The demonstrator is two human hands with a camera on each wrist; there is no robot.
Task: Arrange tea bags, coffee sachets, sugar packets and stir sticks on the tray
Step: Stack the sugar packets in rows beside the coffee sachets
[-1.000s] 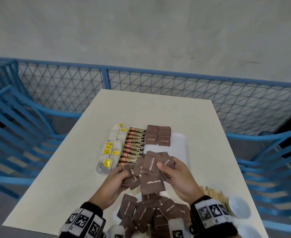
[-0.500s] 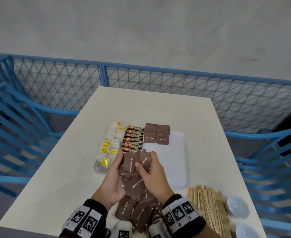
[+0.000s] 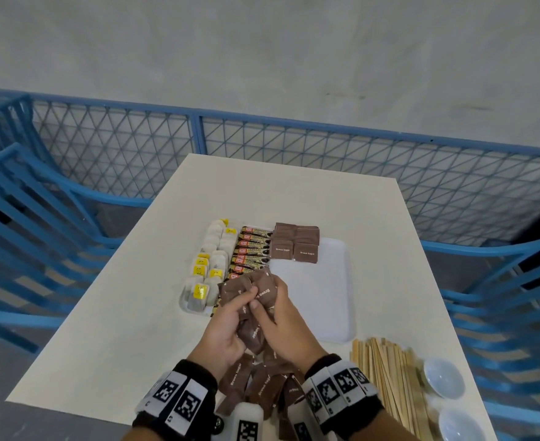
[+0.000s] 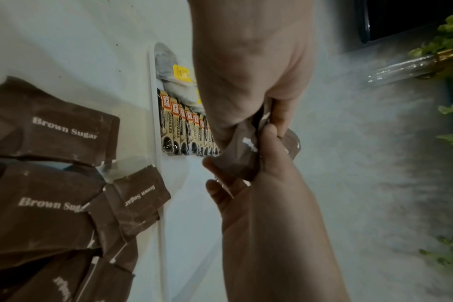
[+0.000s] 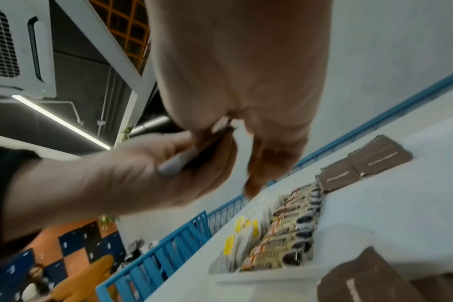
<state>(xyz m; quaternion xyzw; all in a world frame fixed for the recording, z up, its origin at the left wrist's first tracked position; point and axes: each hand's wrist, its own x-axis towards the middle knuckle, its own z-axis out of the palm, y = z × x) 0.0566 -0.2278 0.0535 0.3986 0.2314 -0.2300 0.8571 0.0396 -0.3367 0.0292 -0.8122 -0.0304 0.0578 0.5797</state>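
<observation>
Two hands met over the near edge of the tray (image 3: 341, 281) in the head view: your left hand (image 3: 227, 326) and right hand (image 3: 281, 319) both curled their fingers around a bunch of brown sugar packets (image 3: 256, 291), likely squaring them into a stack. Tea bags (image 3: 211, 259), coffee sachets (image 3: 249, 249) and four placed sugar packets (image 3: 297, 245) sat in the tray; stir sticks (image 3: 389, 377) waited on the table (image 3: 294, 192).

The left wrist view showed loose packets (image 4: 52, 183) lying below.

The right wrist view, blurred, showed both hands pinching the bunch.
</observation>
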